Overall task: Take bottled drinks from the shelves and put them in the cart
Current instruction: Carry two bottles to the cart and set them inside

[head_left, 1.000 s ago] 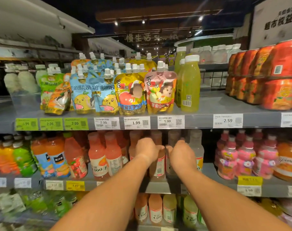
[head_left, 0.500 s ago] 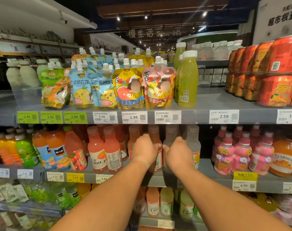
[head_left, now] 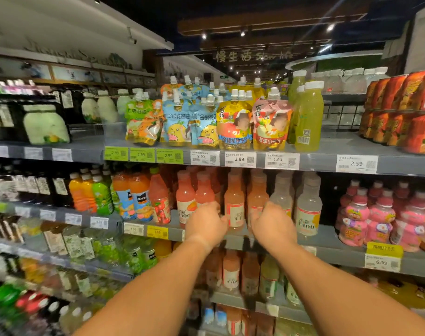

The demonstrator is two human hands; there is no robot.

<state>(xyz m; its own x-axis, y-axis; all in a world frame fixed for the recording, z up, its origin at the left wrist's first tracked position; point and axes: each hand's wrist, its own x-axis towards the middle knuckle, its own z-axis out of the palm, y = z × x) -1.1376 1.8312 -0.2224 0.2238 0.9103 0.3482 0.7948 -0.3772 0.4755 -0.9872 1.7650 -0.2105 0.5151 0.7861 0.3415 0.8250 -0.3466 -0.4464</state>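
On the middle shelf (head_left: pixel 332 241) stands a row of juice bottles: pink, then peach, then pale. My left hand (head_left: pixel 206 225) is curled around the lower left side of one peach bottle (head_left: pixel 234 197). Its fingers touch that bottle's label. My right hand (head_left: pixel 271 226) wraps the base of the neighbouring peach-orange bottle (head_left: pixel 257 195) and hides its label. Both bottles stand upright on the shelf. The cart is out of view.
Pale bottles (head_left: pixel 308 204) stand right of my hands and pink bottles (head_left: pixel 186 202) left. Pink character bottles (head_left: pixel 379 214) fill the far right. Juice pouches (head_left: pixel 233 122) and green bottles (head_left: pixel 308 120) sit on the shelf above, and more bottles (head_left: pixel 231 272) below.
My hands have drawn slightly apart, so two peach bottles now show between them. The view has shifted up and to the right. The bottles stay on the shelf.
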